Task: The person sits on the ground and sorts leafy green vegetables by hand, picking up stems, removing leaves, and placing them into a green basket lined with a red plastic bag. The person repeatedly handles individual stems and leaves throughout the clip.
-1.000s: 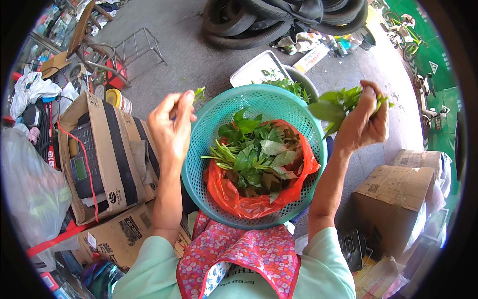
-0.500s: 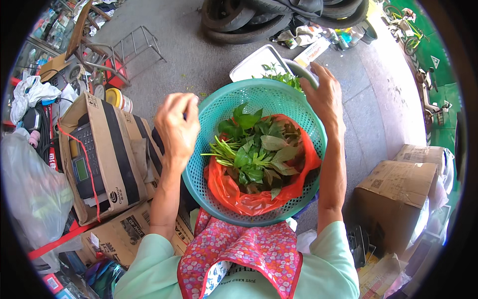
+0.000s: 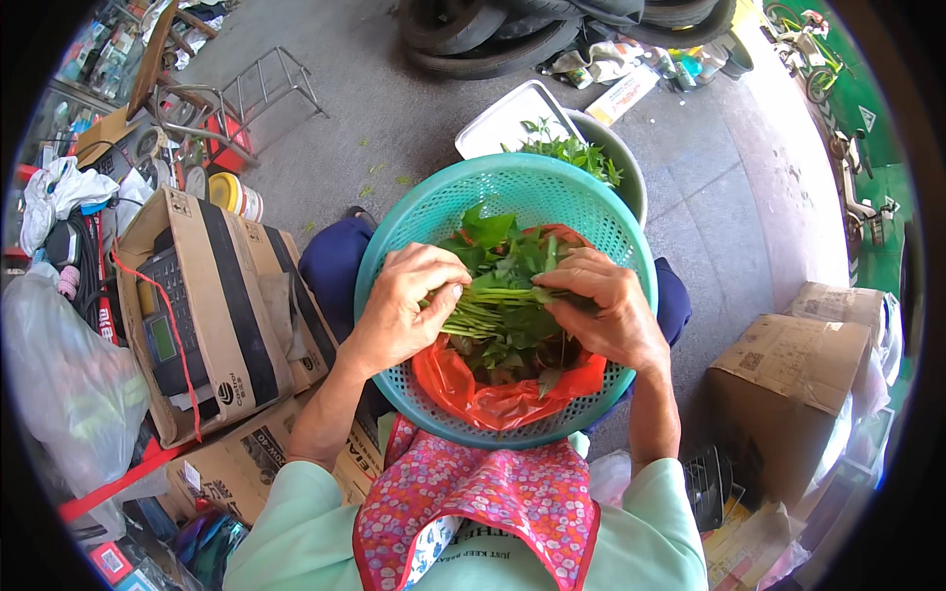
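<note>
A turquoise plastic colander (image 3: pixel 394 222) rests on my lap. Inside it lies an opened red plastic bag (image 3: pixel 483 404) holding leafy green vegetables (image 3: pixel 491 230) with pale green stems. My left hand (image 3: pixel 404 307) is closed, its thumb and fingers pinched on the stem ends at the left of the bunch. Over the right side of the bag, my right hand (image 3: pixel 609 307) has its fingers curled round the greens, thumb and index finger pinched near the stems. The palms of both hands are hidden.
Beyond the colander stand a grey basin (image 3: pixel 631 177) with picked greens and a white tray (image 3: pixel 493 128). Cardboard boxes (image 3: pixel 241 305) crowd my left, another carton (image 3: pixel 788 379) my right. Black tyres (image 3: pixel 493 54) lie at the back, near a metal frame (image 3: pixel 266 89).
Both hands have come down and inward from the colander's far rim to the greens, and now grip them. The grey basin and my knees show more.
</note>
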Available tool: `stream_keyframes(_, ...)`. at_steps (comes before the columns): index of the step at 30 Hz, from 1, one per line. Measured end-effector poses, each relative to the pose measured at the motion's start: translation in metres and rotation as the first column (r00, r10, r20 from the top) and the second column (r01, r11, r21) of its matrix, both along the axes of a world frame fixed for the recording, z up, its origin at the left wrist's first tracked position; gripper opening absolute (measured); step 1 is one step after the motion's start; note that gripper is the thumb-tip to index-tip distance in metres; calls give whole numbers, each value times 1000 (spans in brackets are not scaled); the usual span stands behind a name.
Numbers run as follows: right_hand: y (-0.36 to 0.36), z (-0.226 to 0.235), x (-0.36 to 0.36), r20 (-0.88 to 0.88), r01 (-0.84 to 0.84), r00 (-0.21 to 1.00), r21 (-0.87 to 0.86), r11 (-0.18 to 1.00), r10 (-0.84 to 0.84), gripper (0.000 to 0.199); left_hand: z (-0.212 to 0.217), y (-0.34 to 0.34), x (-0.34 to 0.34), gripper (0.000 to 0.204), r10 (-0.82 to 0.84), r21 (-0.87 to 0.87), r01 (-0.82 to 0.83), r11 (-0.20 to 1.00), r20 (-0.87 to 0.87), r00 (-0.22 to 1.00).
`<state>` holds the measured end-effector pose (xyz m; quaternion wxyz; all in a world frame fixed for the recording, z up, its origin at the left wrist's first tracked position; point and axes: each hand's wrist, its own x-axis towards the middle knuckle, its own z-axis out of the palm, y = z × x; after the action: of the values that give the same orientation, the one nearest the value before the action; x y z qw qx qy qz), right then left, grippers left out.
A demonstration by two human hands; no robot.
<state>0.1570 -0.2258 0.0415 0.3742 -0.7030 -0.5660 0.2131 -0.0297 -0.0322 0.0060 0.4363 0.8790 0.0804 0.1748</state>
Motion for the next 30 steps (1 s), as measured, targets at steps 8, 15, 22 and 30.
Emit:
stream_keyframes(8,-10,8,4,45,207,978,-138,969,-203,39,4,-12,9,17,167,-738,-194,646,-111,980)
stream_keyframes(15,10,29,-23,108,70,991,81,994,-78,60,19,-19,7,16,129,-895,-77,440,-22,991)
stream_keyframes(22,6,31,-37,-214,106,972,20,994,-99,29,37,-21,4,16,119,-797,191,573,312,943)
stream_keyframes(30,4,28,-34,-325,-97,945,-229,969,18,30,44,-35,1,15,269,-724,-88,685,139,953)
